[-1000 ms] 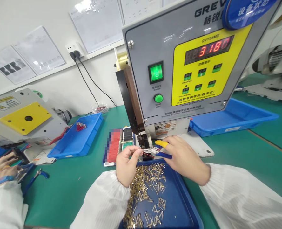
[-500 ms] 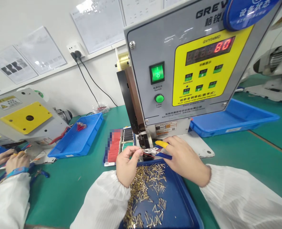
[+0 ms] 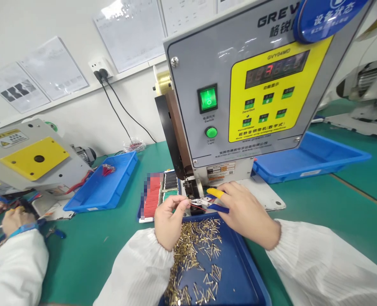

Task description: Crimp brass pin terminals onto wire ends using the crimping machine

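My right hand (image 3: 244, 208) is closed around pliers (image 3: 218, 208) with blue handles, one finger wearing a yellow cover. The plier jaws point left at the machine's crimping head (image 3: 192, 187). My left hand (image 3: 169, 221) pinches a thin red wire (image 3: 198, 207) between thumb and forefinger, right at the plier tips. Whatever small part sits at the wire's end is too small to make out. Below both hands lies a dark blue tray (image 3: 236, 272) with many loose brass-coloured pins (image 3: 188, 246).
A grey machine (image 3: 220, 46) with a yellow panel rises in front. Behind my left hand are bundles of red wires (image 3: 153, 197), with black and green ones beside them. Blue trays (image 3: 112, 193) stand left and right. A co-worker's hands (image 3: 15, 221) work at the far left.
My hands and the pliers stay almost in place. The machine's red display changes from 80 to another reading. The co-worker's hands at left have shifted slightly.
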`<state>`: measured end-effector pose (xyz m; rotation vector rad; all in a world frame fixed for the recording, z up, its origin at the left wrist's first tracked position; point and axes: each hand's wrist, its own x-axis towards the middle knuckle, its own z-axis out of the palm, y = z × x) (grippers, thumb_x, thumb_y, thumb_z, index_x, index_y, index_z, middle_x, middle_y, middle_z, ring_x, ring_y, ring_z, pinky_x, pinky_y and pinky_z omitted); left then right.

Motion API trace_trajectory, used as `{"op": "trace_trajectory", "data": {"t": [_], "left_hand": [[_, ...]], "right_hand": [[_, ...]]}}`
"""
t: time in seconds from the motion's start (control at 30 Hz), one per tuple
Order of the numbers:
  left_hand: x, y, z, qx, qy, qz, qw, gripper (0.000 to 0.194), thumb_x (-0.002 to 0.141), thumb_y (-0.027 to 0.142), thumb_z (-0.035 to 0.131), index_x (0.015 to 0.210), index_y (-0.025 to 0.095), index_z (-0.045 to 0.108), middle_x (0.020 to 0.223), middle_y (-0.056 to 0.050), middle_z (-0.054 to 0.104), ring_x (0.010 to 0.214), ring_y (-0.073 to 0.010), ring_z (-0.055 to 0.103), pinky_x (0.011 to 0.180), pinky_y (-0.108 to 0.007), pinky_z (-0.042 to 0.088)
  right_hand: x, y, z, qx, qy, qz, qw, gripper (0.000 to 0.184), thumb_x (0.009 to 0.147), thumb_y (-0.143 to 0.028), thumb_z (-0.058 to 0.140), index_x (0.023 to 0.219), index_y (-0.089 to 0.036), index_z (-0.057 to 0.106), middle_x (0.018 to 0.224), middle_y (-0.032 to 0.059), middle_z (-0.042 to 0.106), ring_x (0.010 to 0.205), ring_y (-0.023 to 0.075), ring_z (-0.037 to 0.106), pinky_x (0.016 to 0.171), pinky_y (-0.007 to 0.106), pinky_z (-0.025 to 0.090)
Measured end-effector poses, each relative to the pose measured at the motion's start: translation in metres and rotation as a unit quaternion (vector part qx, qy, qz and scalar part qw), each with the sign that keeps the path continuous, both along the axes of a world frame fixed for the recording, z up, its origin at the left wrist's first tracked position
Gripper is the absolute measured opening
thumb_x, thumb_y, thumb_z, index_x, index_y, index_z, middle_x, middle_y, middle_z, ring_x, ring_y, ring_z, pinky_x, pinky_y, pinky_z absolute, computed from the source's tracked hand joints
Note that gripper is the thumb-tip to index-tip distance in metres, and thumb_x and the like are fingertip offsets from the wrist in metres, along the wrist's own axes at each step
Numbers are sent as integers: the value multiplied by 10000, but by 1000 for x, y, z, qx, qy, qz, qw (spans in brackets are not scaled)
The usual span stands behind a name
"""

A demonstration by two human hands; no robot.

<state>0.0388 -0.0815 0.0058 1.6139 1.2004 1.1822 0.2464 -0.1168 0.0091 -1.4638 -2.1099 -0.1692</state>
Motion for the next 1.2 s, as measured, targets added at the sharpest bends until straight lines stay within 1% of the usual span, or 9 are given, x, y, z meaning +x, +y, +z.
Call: {"op": "trace_trajectory", "data": {"t": [0.13, 0.4, 0.63, 0.83, 0.97, 1.1, 1.2], "left_hand": [[0, -1, 1, 0, -3, 0, 1000, 216, 799, 380, 646, 842, 169, 667, 772, -27, 705, 748, -155, 665, 745, -273, 523], [-1, -1, 0, 3, 4, -1, 1000, 213, 809, 377, 639, 856, 171, 664, 767, -21, 703, 752, -153, 663, 747, -275, 521], [-1, 0, -1, 3, 0, -5, 1000, 224, 810, 392, 639, 861, 175, 661, 773, -20, 701, 754, -152, 663, 749, -280, 524], [-1, 0, -2, 3, 2, -6, 1000, 233, 809, 401, 640, 863, 175, 660, 783, -23, 702, 757, -155, 666, 747, -286, 526], [-1, 0, -2, 7, 7, -6, 1000, 232, 810, 398, 639, 862, 174, 663, 783, -24, 702, 761, -156, 666, 750, -287, 527], [-1, -1, -2, 8, 10, -6, 1000, 227, 811, 392, 638, 866, 174, 666, 786, -26, 704, 764, -158, 666, 751, -287, 527], [-1, -1, -1, 7, 6, -7, 1000, 229, 809, 395, 638, 864, 174, 666, 778, -25, 704, 756, -157, 665, 746, -285, 528]], "right_hand": [[0, 0, 1, -6, 2, -3, 1000, 151, 777, -173, 672, 927, -159, 658, 954, 98, 610, 891, 266, 530, 762, 412, 469], [0, -1, 0, -19, -4, -9, 1000, 298, 764, -162, 685, 1059, -159, 644, 938, 86, 608, 873, 262, 524, 761, 398, 459], [0, 0, 0, -24, 11, 1, 1000, 277, 771, -180, 684, 1044, -151, 649, 965, 93, 608, 906, 266, 525, 787, 400, 452], [0, -1, 0, -24, 0, -3, 1000, 253, 771, -197, 685, 1019, -154, 656, 923, 88, 610, 866, 259, 529, 764, 399, 455], [-1, -1, 0, -25, -4, -5, 1000, 263, 775, -197, 674, 1036, -169, 653, 906, 84, 613, 863, 259, 540, 765, 397, 456], [-2, -2, -1, -29, -5, -15, 999, 308, 749, -158, 668, 1055, -187, 656, 883, 77, 620, 875, 261, 560, 768, 390, 468], [-3, -4, -2, -33, -4, -25, 999, 309, 752, -159, 646, 1056, -214, 659, 860, 65, 632, 853, 246, 584, 736, 360, 478]]}}
